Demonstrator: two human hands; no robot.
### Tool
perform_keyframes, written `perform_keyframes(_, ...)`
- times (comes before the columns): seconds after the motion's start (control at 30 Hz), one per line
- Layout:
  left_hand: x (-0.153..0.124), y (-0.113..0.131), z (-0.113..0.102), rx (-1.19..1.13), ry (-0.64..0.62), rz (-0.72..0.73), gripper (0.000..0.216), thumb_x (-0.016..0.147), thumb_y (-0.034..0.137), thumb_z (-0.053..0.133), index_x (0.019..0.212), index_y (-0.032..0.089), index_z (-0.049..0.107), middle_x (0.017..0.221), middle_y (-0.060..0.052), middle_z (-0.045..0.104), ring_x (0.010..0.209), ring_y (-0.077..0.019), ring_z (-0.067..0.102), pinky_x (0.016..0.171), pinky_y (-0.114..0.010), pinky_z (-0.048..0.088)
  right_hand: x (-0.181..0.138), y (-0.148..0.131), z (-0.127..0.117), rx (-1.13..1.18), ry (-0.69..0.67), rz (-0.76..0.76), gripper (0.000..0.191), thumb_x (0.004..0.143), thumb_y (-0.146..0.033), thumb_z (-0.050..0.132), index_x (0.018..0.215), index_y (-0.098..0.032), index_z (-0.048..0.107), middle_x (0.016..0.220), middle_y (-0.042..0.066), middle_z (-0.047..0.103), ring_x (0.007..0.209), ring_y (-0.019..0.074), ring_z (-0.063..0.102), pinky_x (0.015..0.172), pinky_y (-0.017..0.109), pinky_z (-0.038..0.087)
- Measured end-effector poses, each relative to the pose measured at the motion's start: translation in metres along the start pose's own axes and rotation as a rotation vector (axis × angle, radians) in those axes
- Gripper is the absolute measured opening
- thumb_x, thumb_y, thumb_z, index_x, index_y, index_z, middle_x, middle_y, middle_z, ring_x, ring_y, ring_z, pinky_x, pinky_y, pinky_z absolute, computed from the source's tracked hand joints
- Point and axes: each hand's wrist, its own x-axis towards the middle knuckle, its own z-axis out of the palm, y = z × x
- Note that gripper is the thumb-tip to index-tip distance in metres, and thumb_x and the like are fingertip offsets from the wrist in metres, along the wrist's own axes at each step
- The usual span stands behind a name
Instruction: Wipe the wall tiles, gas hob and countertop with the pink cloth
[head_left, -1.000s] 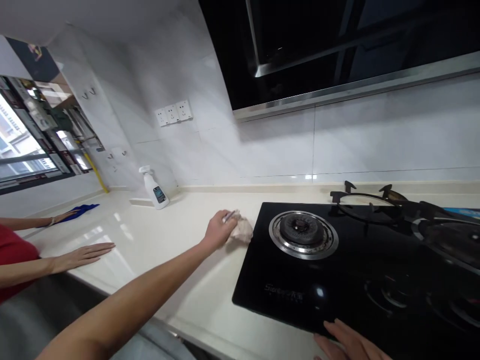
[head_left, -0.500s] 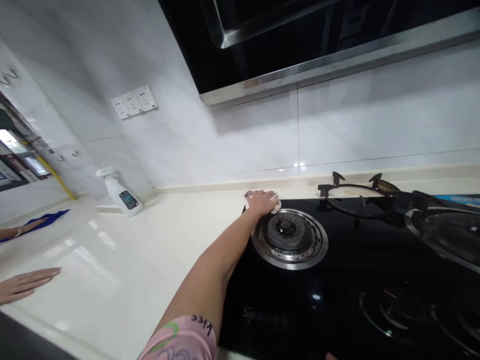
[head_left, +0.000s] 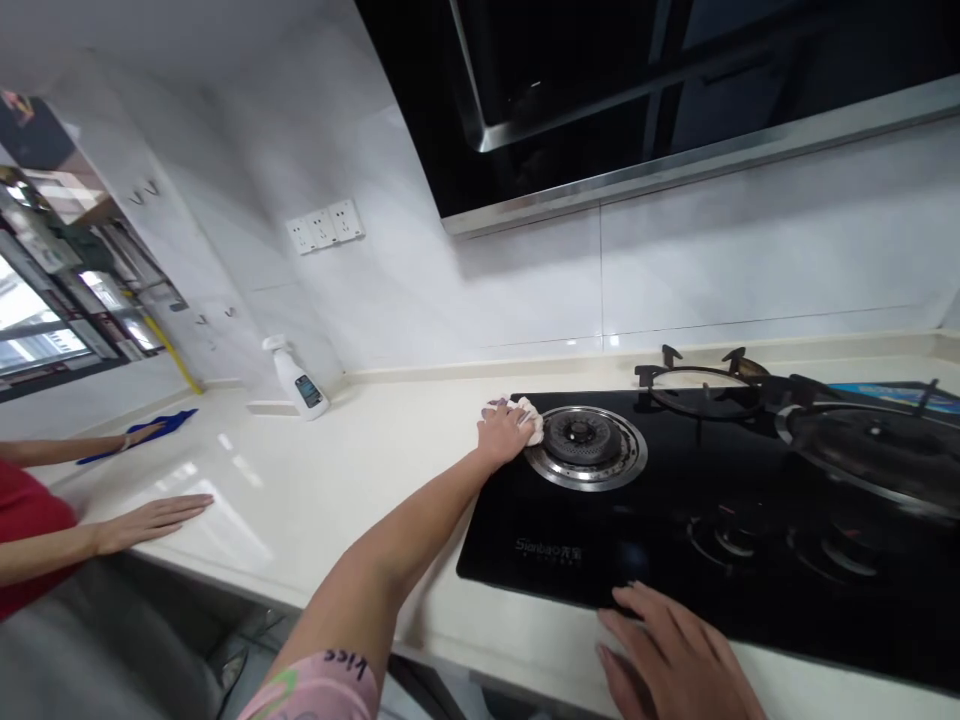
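Note:
My left hand is pressed down at the left rear edge of the black gas hob, its fingers closed on a crumpled white cloth. The cloth lies beside the left burner, whose steel ring shows stains and whose pan support is off. Low in the view, my right hand hovers by or rests on the hob's front edge with fingers apart and nothing in it; whether it touches I cannot tell.
A pan support sits at the hob's rear, near the right burner. A white spray bottle stands by the wall. Left, another person's hand lies on the pale counter; their other hand is on a blue cloth. A range hood hangs above.
My left hand has slid with the cloth from behind the burner toward me, along the hob's left edge. My right hand has come into view. The camera's view has shifted, showing more of the other person.

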Motion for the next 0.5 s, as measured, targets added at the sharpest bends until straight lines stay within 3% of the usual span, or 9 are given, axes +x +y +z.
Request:
perform_keyframes(0.23, -0.102, 0.005, -0.029, -0.005, 0.04, 0.111, 0.038, 0.1, 0.05, 0.053, 0.13, 0.031, 0.068, 0.142, -0.008, 0.061, 0.13, -0.0361, 0.049, 0.103, -0.053, 0.047, -0.001, -0.011, 0.0, 0.088, 0.038, 0.065, 0.021, 0.104, -0.034, 0.054, 0.114, -0.024, 0.07, 0.12, 0.006, 0.068, 0.114, 0.0251, 0.063, 0.094, 0.04, 0.043)
perform_keyframes(0.5, -0.196, 0.048, -0.038, -0.191, 0.115, 0.391, 0.037, 0.096, 0.052, 0.058, 0.124, 0.031, 0.07, 0.135, -0.011, 0.065, 0.123, -0.0349, 0.056, 0.101, -0.057, 0.046, 0.002, -0.017, -0.009, 0.192, -0.055, 0.165, 0.025, 0.108, -0.033, 0.047, 0.106, -0.023, 0.07, 0.122, 0.008, 0.066, 0.116, 0.0265, 0.06, 0.095, 0.044, 0.043)
